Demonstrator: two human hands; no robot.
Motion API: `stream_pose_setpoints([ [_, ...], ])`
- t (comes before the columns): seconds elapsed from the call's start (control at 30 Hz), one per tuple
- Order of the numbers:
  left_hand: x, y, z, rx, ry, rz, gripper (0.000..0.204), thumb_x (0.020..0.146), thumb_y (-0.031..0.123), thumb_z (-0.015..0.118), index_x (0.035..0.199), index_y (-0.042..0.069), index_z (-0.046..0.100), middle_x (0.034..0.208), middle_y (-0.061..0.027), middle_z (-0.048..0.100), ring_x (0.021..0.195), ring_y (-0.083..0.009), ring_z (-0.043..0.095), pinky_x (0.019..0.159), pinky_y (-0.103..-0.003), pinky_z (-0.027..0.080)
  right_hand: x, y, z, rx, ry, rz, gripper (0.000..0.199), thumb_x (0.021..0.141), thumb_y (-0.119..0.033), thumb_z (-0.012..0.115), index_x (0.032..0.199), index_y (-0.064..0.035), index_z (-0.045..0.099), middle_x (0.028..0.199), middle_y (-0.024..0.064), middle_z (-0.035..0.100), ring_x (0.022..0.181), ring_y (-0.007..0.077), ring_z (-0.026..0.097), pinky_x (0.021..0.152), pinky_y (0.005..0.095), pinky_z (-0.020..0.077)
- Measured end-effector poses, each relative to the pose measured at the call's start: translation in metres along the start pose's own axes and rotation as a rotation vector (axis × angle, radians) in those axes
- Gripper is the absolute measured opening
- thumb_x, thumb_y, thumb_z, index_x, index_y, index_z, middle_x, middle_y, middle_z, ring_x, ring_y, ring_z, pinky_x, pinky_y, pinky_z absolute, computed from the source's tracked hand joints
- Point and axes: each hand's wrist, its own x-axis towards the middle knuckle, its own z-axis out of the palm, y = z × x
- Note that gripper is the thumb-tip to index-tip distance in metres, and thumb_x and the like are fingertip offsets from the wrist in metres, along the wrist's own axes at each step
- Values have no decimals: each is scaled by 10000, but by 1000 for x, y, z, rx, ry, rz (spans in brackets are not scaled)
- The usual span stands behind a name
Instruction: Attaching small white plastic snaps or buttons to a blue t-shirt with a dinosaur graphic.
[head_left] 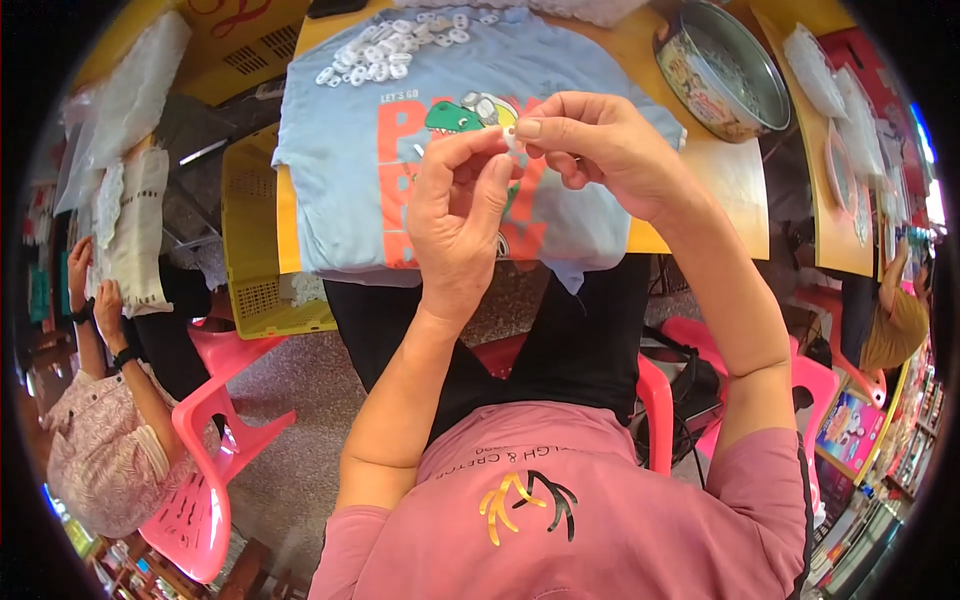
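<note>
A small white plastic piece (512, 143) is between my two hands, above a light blue T-shirt (330, 180) spread on the table. My right hand (590, 140) pinches it between thumb and forefinger. My left hand (458, 200) meets it from the other side, forefinger and thumb tips close to it. A tiny brownish spot shows at the right fingertips; its nature is too small to tell. Up on the shirt lies a loose pile of similar white oval pieces (375, 60) with dark holes or marks. The shirt carries a red-lettered print with a green dinosaur (455, 118).
A round open tin (720, 75) with clear contents stands at the table's far right. Left of the table sits a yellow plastic crate (250, 230). Pink chairs (205, 470) flank me. One person (110, 440) handles cloth at the left; another (895, 320) sits at the right.
</note>
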Motion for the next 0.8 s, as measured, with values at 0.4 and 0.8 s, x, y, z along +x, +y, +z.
stream_pose_setpoints([
  [0.4, -4, 1, 3, 54, -14, 20, 186, 928, -31, 591, 1113, -20, 609, 1018, -61, 607, 865, -127, 645, 768, -258, 536, -14, 16, 2, 248, -25, 67, 221, 902, -276, 689, 914, -57, 655, 785, -20, 625, 618, 11, 532, 500, 175, 441],
  [0.8, -5, -6, 1, 262, -4, 140, 167, 907, -9, 631, 1073, -4, 641, 960, -68, 615, 758, -106, 627, 641, -230, 502, -15, 22, 8, 298, -13, 27, 242, 903, -294, 696, 927, -58, 647, 803, -13, 625, 607, 22, 527, 495, 175, 436],
])
